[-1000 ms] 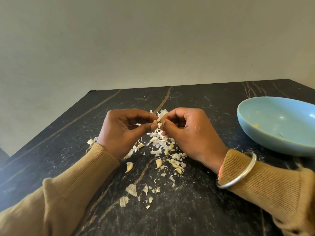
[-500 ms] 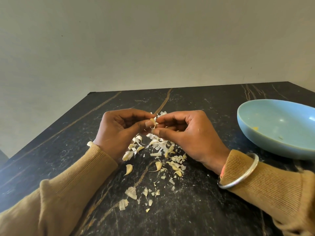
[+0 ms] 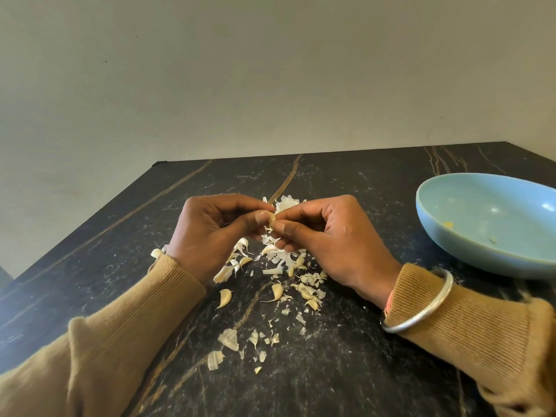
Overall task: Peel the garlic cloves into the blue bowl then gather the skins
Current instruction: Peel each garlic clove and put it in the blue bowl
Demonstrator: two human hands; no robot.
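Both hands meet over the middle of the black marble table (image 3: 346,371). My left hand (image 3: 216,233) and my right hand (image 3: 328,236) pinch one small garlic cloves piece (image 3: 271,218) between thumbs and fingertips, just above a heap of white and tan skins (image 3: 282,260). Loose cloves (image 3: 225,297) lie on the table near my wrists, another clove (image 3: 277,291) beside them. The blue bowl (image 3: 493,254) stands at the right, apart from my hands, with tiny yellow bits inside.
More skin flakes (image 3: 230,338) are scattered toward the near edge. A silver bangle (image 3: 421,317) circles my right wrist. A pale wall rises behind the table's far edge. The table's left corner drops off at the left.
Both hands shifted slightly and the clove between the fingertips shows more plainly. The view tilted a little, so the bowl sits lower in frame.
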